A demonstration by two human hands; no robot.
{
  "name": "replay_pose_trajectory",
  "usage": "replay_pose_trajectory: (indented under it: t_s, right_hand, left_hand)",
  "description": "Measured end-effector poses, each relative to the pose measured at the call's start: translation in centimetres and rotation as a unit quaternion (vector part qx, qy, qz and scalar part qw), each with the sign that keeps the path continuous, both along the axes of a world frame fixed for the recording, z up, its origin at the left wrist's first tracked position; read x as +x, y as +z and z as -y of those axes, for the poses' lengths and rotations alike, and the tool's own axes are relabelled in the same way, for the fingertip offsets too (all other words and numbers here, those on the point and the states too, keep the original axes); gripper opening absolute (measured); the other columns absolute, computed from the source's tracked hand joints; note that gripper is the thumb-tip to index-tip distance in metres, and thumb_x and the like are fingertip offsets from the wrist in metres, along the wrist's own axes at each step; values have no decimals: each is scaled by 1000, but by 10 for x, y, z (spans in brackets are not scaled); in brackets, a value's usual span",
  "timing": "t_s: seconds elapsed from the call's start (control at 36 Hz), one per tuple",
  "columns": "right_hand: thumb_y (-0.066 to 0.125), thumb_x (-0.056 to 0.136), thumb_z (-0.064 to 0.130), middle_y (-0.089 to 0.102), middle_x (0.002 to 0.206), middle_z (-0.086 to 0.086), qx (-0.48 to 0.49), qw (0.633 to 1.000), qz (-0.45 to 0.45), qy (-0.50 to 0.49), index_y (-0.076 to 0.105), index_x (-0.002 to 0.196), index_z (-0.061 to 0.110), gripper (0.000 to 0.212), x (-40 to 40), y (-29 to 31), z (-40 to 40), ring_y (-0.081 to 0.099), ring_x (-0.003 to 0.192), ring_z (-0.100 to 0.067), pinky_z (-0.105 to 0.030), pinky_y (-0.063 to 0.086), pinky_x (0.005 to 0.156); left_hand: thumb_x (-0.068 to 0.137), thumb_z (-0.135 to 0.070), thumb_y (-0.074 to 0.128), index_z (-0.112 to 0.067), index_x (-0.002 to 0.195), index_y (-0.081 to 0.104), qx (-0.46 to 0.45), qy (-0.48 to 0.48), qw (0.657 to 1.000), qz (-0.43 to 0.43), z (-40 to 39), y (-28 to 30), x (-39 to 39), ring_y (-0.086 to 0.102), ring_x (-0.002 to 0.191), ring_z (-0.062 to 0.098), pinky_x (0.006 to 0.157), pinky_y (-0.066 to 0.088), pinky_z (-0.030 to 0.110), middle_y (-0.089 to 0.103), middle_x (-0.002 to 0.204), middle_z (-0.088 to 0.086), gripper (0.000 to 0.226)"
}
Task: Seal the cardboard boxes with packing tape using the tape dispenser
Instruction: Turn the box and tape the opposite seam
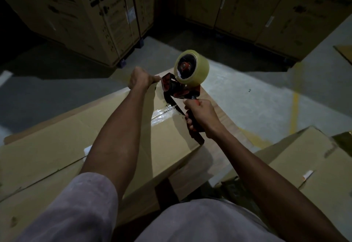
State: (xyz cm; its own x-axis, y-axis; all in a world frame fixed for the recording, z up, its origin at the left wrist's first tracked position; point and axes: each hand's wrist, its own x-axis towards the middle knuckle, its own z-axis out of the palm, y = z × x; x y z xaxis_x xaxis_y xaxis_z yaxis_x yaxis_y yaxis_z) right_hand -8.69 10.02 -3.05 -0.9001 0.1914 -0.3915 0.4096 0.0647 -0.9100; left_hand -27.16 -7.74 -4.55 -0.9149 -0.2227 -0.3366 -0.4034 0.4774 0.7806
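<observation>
Head view shows the dispenser [181,87] raised over the far end of the box [118,137], its roll [192,68] at about 12 o'clock from the right hand [200,116], which is wrapped tight around the handle. That handle looks like the proper place to hold it: the tool is probably light and rigid, top-heavy with the roll, and the cutter end is best kept away from fingers (the blade itself is too dark to make out). A shiny strip of tape [162,114] lies on the box top, running from under the dispenser toward 7 o'clock. Tape is thin, sticky and quick to wrinkle, so it likely wants steady tension. The left hand [141,78] sits at 10 o'clock from the right, just beside the dispenser's front, fingers curled at the box's far edge; whether it pinches the tape end or the cardboard I cannot tell. The box seems stiff but light, and its flaps could give under pressure. Another box [304,167] lies at 4 o'clock.
</observation>
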Motion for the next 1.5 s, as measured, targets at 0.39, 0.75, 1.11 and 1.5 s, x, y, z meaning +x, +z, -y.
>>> replay_pose_trajectory:
  t_s: [0.39,0.75,1.11,1.5]
  right_hand:
    - [65,92,42,69,66,-12,177,983,-51,13,60,68,15,36,29,-10,-19,70,66,-36,-50,58,64]
    - [61,89,45,62,61,-8,256,964,-73,13,59,67,12,40,31,-13,-15,54,51,-8,-27,42,50]
    - [61,93,42,65,67,-11,254,964,-79,27,59,68,15,37,31,-9,-14,65,63,-23,-36,51,59]
    - [60,93,40,64,58,-5,204,976,-69,32,61,73,15,33,32,-8,-18,62,43,-15,-26,49,39]
  left_hand:
    - [80,-56,80,-6,108,70,-68,-9,998,-16,-4,-3,11,67,102,35,89,47,43,72,108,15,58]
    - [97,-45,61,-11,81,76,-74,15,972,-222,-2,-8,39,68,75,27,68,44,32,71,76,11,41]
    - [100,-42,59,-27,130,70,-203,-133,953,-180,-7,-16,85,25,152,26,117,19,39,65,138,3,35]
    - [98,-30,66,-13,121,74,-96,-113,978,-147,-9,1,86,51,135,15,120,13,36,67,135,5,30]
